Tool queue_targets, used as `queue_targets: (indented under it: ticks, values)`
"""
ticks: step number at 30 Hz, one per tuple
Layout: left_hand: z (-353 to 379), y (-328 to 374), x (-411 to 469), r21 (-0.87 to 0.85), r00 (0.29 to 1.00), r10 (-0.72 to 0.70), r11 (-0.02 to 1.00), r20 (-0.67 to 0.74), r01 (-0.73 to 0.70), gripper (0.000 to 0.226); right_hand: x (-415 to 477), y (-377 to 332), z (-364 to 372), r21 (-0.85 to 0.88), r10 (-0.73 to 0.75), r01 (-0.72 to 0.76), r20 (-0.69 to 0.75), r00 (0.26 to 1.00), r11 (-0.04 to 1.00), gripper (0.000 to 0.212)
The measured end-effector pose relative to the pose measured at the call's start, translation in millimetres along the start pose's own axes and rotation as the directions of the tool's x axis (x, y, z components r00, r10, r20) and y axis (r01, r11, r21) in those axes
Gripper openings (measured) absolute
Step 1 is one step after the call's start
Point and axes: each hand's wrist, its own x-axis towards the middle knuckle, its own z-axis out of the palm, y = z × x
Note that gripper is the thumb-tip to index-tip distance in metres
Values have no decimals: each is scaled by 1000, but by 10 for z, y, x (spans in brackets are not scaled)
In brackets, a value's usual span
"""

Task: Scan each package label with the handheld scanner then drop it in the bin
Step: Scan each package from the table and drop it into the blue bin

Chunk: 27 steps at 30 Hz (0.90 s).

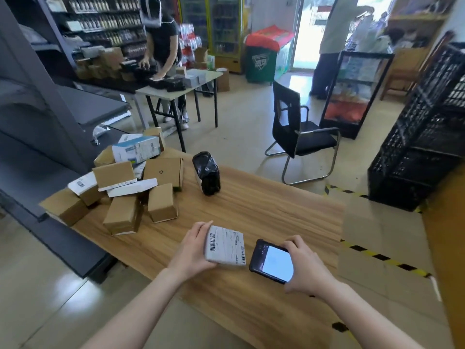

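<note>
Now, label up and ready to scan.
The left hand [191, 250] fingers grasp the grey package [225, 246] by its edge, keeping the barcoded label facing up and readable. Just right of the package, the right hand [304, 268] fingers clasp the handheld scanner [273, 263], screen lit. Boxes [125, 187], presumably unscanned, wait well beyond the package on the surface [251, 210] beneath it.

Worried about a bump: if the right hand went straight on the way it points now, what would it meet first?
Probably the white labelled package held in the left hand. The right hand, gripping the scanner, points leftward at it, though depth is unclear.
</note>
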Motion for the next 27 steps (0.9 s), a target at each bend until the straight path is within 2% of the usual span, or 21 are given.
queue_targets:
  ticks: [4,7,10,13,16,20,24,27]
  values:
    - [338,654,84,-17,1000,20,1000,14,-20,99,-514,618,-46,178,142,-131,-51,989,975,105]
    - [686,1249,197,-73,997,61,996,50,-57,97,-965,1149,-96,304,266,-222,-111,958,926,100]
    - [1084,1908,295,-82,979,151,987,136,-141,99,-1525,1689,-128,414,391,-300,-154,908,859,94]
    - [1503,2651,369,-108,936,265,963,231,-246,101,-2179,2193,-176,491,535,-388,-202,820,780,96]
    - [1890,3441,434,-149,851,419,908,318,-392,102,-2877,2591,-204,558,685,-478,-244,686,678,86]
    - [2427,4630,406,-220,684,612,787,397,-577,105,-3849,3004,-119,699,855,-528,-245,458,483,78]
    - [3048,5811,51,-305,451,750,628,484,-716,104,-4839,3202,98,795,966,-550,-205,156,258,84]
    - [3538,6530,-438,-398,225,810,482,541,-780,104,-5531,3197,339,833,986,-543,-158,-56,103,87]
